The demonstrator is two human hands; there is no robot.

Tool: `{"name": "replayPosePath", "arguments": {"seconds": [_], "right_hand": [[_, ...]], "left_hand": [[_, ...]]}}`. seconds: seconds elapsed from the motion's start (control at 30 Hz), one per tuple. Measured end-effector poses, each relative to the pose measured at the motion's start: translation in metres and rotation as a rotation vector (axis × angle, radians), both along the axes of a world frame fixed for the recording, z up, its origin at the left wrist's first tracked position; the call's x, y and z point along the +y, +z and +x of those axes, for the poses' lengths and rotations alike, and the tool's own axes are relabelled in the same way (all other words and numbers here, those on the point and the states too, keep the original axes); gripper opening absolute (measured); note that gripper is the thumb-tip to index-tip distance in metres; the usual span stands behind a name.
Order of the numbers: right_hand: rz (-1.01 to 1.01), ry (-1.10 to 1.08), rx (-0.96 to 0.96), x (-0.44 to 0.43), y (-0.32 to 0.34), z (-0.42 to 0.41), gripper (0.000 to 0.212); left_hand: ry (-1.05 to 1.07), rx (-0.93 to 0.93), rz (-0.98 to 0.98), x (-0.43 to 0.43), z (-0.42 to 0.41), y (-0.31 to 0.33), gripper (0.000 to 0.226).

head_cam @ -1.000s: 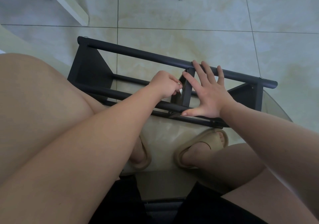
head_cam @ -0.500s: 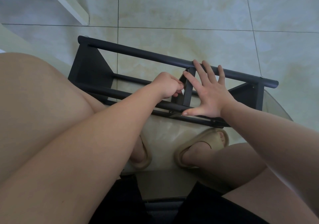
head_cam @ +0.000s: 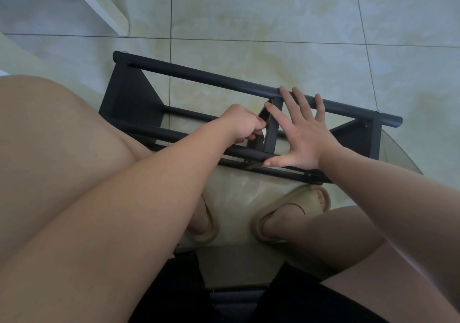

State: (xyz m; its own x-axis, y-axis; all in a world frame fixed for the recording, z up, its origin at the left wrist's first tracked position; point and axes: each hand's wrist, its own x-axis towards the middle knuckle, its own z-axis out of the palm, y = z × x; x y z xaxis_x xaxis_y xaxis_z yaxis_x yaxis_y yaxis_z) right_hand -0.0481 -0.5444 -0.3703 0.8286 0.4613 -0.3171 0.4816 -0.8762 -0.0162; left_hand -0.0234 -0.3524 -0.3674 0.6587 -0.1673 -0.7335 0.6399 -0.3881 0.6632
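Observation:
A black metal rack frame (head_cam: 204,80) of round bars and triangular end panels lies on a glass tabletop in front of me. My right hand (head_cam: 302,137) is spread flat across its middle upright, fingertips on the far bar and thumb on the near bar. My left hand (head_cam: 240,123) is curled beside that upright, fingers pinched on something small that I cannot make out, possibly a tool or a screw.
The glass tabletop (head_cam: 395,153) curves round at the right; through it show my feet in beige slippers (head_cam: 293,208) on the tiled floor (head_cam: 273,19). A white furniture leg (head_cam: 104,4) slants at the upper left. My bare knees fill the lower corners.
Hardly anything differs. My left hand has shifted slightly at the middle upright, and my right hand stays spread on the frame.

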Motion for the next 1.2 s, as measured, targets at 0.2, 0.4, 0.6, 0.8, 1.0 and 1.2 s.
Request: {"name": "replayPosePath", "arguments": {"seconds": [0.2, 0.4, 0.6, 0.8, 1.0, 1.2], "right_hand": [[0.006, -0.003, 0.006, 0.000, 0.000, 0.000, 0.129], [-0.003, 0.000, 0.002, 0.000, 0.000, 0.000, 0.130], [-0.007, 0.003, -0.006, -0.001, -0.002, 0.000, 0.129], [-0.003, 0.006, -0.011, -0.001, -0.003, 0.001, 0.128], [0.009, 0.006, -0.015, -0.001, -0.004, 0.001, 0.128], [0.012, 0.007, -0.018, -0.001, -0.004, 0.000, 0.129]], "left_hand": [[0.018, 0.012, 0.000, 0.000, 0.001, -0.003, 0.009], [0.021, 0.039, 0.017, 0.001, 0.003, -0.003, 0.016], [-0.020, 0.099, -0.002, 0.003, 0.005, 0.001, 0.013], [-0.063, 0.150, -0.026, 0.006, 0.006, 0.002, 0.014], [-0.127, 0.105, -0.003, 0.005, 0.004, 0.000, 0.018], [-0.235, 0.068, 0.023, 0.012, 0.007, -0.002, 0.021]]}}
